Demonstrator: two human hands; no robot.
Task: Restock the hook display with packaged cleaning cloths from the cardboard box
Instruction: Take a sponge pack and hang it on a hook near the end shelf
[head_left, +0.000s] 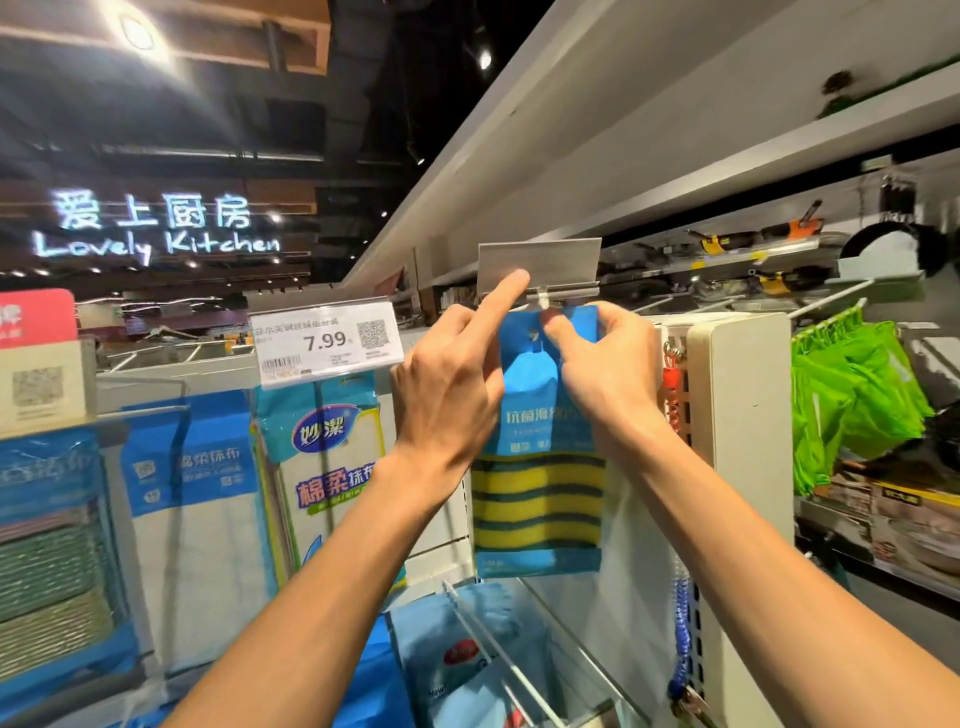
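A blue pack with yellow and green striped sponge cloths (540, 499) hangs in front of me at the tip of a display hook (543, 300). My right hand (608, 374) pinches the pack's top edge next to its hang hole. My left hand (452, 384) is beside the pack on the left, its index finger stretched up against the blank tag holder (540, 265) above the hook. More packaged cloths (332, 467) hang on hooks to the left. The cardboard box is out of view.
A 7.99 price tag (327, 340) sticks out on the neighbouring hook. Empty wire hooks (498, 654) jut toward me below the pack. A white shelf end post (748, 441) stands at right, with green bags (857, 400) beyond it.
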